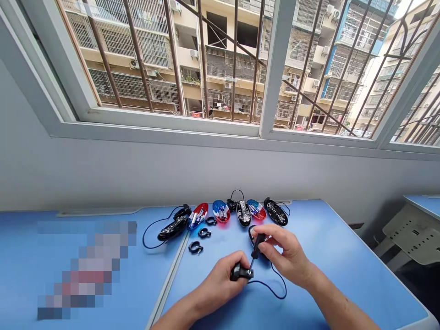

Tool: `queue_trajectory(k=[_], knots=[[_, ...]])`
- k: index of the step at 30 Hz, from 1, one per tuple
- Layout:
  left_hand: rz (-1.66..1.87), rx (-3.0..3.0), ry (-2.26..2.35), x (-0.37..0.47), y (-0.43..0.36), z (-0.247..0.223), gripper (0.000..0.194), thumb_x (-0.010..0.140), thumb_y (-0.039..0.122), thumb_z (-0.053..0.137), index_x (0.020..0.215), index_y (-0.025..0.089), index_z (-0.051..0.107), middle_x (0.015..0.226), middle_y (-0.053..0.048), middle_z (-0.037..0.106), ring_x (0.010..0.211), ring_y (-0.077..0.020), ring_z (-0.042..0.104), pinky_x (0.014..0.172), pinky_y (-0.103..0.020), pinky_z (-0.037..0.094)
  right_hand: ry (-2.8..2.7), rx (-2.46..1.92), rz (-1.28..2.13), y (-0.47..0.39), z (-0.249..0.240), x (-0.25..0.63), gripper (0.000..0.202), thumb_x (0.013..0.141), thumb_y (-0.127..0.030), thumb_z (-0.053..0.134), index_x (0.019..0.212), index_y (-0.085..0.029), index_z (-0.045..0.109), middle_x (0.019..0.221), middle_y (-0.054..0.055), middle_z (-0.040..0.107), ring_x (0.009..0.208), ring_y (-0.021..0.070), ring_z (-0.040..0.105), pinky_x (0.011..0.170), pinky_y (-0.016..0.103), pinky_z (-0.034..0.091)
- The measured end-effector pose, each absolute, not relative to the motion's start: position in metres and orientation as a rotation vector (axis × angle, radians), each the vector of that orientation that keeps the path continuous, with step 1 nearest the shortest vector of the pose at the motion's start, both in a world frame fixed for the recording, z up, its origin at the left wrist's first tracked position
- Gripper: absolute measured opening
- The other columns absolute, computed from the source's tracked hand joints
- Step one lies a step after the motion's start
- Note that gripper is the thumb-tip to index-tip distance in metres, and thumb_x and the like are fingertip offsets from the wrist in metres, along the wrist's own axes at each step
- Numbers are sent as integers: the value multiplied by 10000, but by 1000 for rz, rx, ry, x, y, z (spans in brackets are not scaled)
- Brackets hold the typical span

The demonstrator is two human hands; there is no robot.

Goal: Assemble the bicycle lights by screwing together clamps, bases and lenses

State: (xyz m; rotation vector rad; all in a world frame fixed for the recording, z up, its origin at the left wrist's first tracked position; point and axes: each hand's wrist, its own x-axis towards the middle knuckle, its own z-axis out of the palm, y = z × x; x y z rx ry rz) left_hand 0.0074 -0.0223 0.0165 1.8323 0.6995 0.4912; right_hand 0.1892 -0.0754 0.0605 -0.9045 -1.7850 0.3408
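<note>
Low over the blue table, my left hand (225, 275) is closed around a small black clamp-like part (240, 272) with a bright screw head at its right end. A black cable (280, 293) runs from near that part and curves to the right. Between the thumb and fingers of my right hand (287, 252) is a black-handled screwdriver (257, 245), tilted, its shaft pointing down at the screw; whether the tip sits in the screw is too small to tell. Behind my right fingers lies a dark oval housing (252, 231), mostly hidden.
Three black ring clamps (195, 248) lie left of my hands. Along the back are red-and-blue oval shells (221, 211) and black oval housings (276, 211), some with cables. A pixelated patch (89, 270) covers the left table. Wall and barred window stand behind.
</note>
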Motion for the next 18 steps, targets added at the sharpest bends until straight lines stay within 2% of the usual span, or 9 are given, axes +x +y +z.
queue_trajectory(k=[4, 8, 11, 13, 15, 18], knots=[[488, 1821, 697, 7, -23, 18, 133, 616, 177, 481, 748, 194, 475, 687, 45, 452, 659, -132, 387, 613, -240, 326, -1825, -905, 537, -80, 68, 196, 309, 919, -192, 467, 1208, -232, 566, 1046, 74, 671, 830, 141, 645, 717, 277, 563], [463, 1832, 705, 7, -23, 18, 132, 615, 172, 479, 745, 198, 483, 679, 52, 448, 643, -127, 375, 590, -231, 310, -1668, -975, 601, -78, 68, 194, 167, 840, -286, 623, 985, -209, 595, 848, 29, 681, 695, 131, 643, 648, 268, 571], [460, 1844, 701, 7, -22, 17, 121, 628, 176, 480, 746, 201, 479, 681, 56, 448, 639, -125, 373, 590, -230, 310, -1611, -1050, 466, -75, 62, 189, 177, 781, -326, 686, 823, -207, 560, 696, -22, 599, 587, 105, 580, 568, 236, 545], [463, 1838, 698, 7, -22, 17, 111, 635, 183, 484, 743, 202, 474, 676, 58, 444, 632, -123, 368, 586, -230, 310, -1627, -1049, 356, -72, 58, 187, 160, 798, -320, 664, 873, -212, 572, 743, -12, 604, 569, 94, 551, 556, 231, 536], [467, 1828, 700, 7, -22, 17, 101, 641, 192, 493, 740, 203, 472, 671, 58, 442, 625, -121, 365, 580, -228, 309, -1687, -1004, 275, -71, 55, 187, 201, 837, -286, 618, 1027, -230, 588, 849, 20, 636, 615, 104, 564, 571, 236, 539], [473, 1806, 695, 7, -22, 17, 101, 642, 193, 503, 738, 200, 471, 672, 54, 443, 628, -122, 363, 576, -227, 309, -1815, -912, 287, -73, 56, 190, 364, 897, -205, 514, 1255, -266, 524, 1030, 71, 657, 828, 151, 623, 644, 256, 561]])
